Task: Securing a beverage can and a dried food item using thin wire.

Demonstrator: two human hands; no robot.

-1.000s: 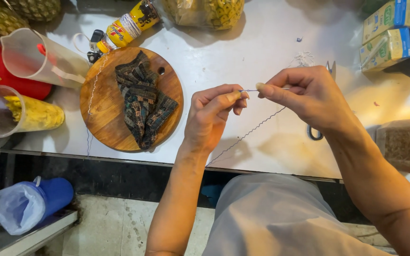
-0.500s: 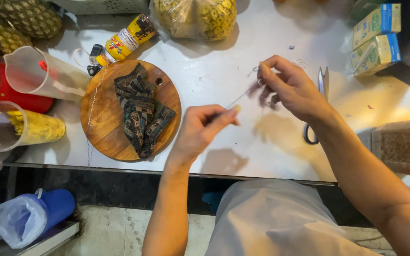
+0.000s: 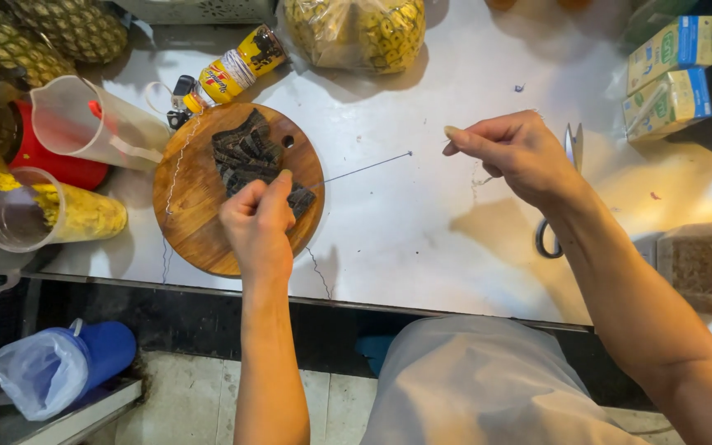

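Note:
My left hand [image 3: 257, 221] hovers over a round wooden board [image 3: 199, 222], its thumb and forefinger pinched on one of the dark dried strips [image 3: 245, 148] piled there. From the board's right edge a thin straight needle [image 3: 368, 167] points toward my right hand [image 3: 517, 152]. That hand is raised over the white counter [image 3: 405, 239], fingertips pinched on a fine thread that is barely visible. A pale string [image 3: 175, 169] trails across the board's left side and over the counter edge.
Scissors [image 3: 547, 235] lie partly under my right forearm. Left of the board stand a clear jug [image 3: 84, 124], a red container [image 3: 59, 161] and a cup of yellow pieces [image 3: 59, 218]. Pineapples [image 3: 18, 41], a bottle [image 3: 232, 70], a bagged yellow fruit [image 3: 356, 33] and cartons [image 3: 669, 74] line the back.
My hands were together, working the needle and thread. They have drawn apart: the left hand went down-left onto the strips, the right hand stayed up at the right.

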